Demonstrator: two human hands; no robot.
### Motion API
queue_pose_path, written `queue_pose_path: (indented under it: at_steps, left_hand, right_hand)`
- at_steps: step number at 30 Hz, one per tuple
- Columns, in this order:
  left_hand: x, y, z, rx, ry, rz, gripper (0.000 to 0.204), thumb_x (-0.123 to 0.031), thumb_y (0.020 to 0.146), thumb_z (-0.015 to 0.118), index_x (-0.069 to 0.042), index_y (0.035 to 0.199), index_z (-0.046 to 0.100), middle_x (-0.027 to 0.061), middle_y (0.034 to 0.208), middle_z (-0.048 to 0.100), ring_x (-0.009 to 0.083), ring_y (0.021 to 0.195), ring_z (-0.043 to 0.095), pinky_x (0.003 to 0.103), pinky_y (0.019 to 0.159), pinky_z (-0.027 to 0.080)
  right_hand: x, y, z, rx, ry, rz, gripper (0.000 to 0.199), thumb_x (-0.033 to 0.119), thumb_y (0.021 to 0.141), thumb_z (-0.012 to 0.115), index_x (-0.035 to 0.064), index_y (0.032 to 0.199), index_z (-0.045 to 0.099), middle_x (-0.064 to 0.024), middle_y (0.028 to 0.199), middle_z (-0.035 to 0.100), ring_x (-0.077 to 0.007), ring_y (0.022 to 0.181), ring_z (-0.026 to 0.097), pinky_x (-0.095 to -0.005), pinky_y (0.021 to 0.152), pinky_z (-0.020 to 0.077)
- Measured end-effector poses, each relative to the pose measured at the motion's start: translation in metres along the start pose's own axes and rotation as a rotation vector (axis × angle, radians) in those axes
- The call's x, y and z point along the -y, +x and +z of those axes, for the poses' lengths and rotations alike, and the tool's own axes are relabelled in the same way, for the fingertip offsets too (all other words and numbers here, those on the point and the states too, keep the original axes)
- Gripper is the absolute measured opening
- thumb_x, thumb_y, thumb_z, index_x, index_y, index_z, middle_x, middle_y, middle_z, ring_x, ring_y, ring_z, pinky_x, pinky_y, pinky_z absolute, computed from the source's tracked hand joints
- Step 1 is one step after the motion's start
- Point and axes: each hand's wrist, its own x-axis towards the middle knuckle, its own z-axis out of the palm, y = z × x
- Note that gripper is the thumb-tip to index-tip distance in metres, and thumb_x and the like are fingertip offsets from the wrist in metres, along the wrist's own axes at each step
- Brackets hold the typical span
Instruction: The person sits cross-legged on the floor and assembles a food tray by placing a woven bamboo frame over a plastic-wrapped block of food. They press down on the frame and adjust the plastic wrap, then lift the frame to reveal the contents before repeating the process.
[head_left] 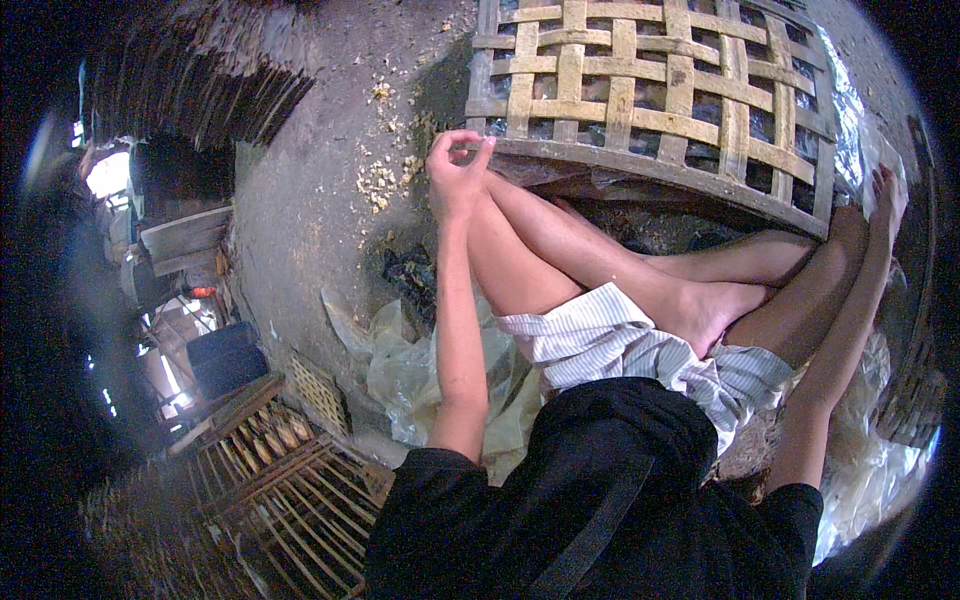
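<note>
A woven bamboo rack [676, 85] with a wooden frame lies tilted in front of my crossed legs. My left hand [458, 168] is at the rack's near left corner, with thumb and fingertips curled together; whatever they pinch, if anything, is too small to make out. Far to the right, beside the rack's right edge, my right hand [886, 200] is closed on a clear plastic sheet [850, 110]. Its fingers are partly lost in glare and shadow. Dark and shiny material shows through the gaps of the weave.
Crumpled clear plastic [410, 365] lies on the floor by my left knee, next to a black scrap [408, 275]. Pale crumbs [385, 180] are scattered on the floor. Slatted bamboo racks [290, 490] stand lower left, near a dark blue container [225, 358]. Thatch-like bundles [210, 75] hang upper left.
</note>
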Motion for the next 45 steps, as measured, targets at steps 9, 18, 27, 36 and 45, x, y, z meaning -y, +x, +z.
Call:
queue_pose_path:
  at_steps: [9,18,27,36,45]
  left_hand:
    - [-0.004,-0.002,0.017,-0.003,0.495,0.098,0.007,-0.012,0.092,0.075,-0.009,0.098,0.076,0.0108,0.095,0.064,0.0322,0.102,0.063,0.044,0.087,0.052]
    - [0.027,0.068,-0.019,0.537,0.612,0.201,0.006,-0.012,0.084,0.081,-0.014,0.09,0.08,0.0127,0.096,0.06,0.0348,0.1,0.057,0.046,0.091,0.048]
    - [-0.002,0.039,0.036,0.33,0.522,0.343,0.015,-0.016,0.093,0.071,-0.011,0.107,0.074,0.0139,0.1,0.06,0.0349,0.103,0.058,0.051,0.092,0.048]
    - [-0.043,-0.052,0.06,0.238,0.628,0.276,0.046,-0.034,0.104,0.057,-0.005,0.14,0.062,0.0236,0.137,0.053,0.0448,0.129,0.049,0.056,0.109,0.042]
    - [-0.016,0.008,0.049,0.304,0.267,0.155,0.02,-0.028,0.075,0.091,-0.017,0.091,0.085,0.0119,0.099,0.058,0.0308,0.098,0.061,0.042,0.09,0.05]
  right_hand:
    - [-0.023,0.003,-0.003,-0.036,0.162,0.133,0.052,0.037,0.103,0.061,-0.0039,0.134,0.064,-0.0165,0.137,0.066,-0.0278,0.12,0.066,-0.0386,0.105,0.0509]
    - [0.023,-0.037,0.053,-0.038,-0.095,0.192,0.047,0.034,0.102,0.065,-0.0052,0.128,0.068,-0.0159,0.13,0.07,-0.0241,0.115,0.068,-0.0343,0.103,0.0511]
    - [0.007,-0.007,-0.022,-0.071,0.123,0.14,0.05,0.033,0.103,0.06,-0.0038,0.137,0.061,-0.0166,0.137,0.066,-0.0268,0.12,0.067,-0.0371,0.105,0.0511]
    - [-0.002,0.007,-0.022,0.072,-0.15,-0.044,0.051,0.034,0.102,0.057,0.0043,0.144,0.06,-0.013,0.138,0.067,-0.0268,0.122,0.064,-0.0377,0.108,0.0473]
    - [0.024,-0.035,0.012,0.072,-0.096,-0.02,0.046,0.028,0.104,0.057,0.0004,0.141,0.06,-0.0156,0.143,0.062,-0.0272,0.13,0.061,-0.0373,0.111,0.0478]
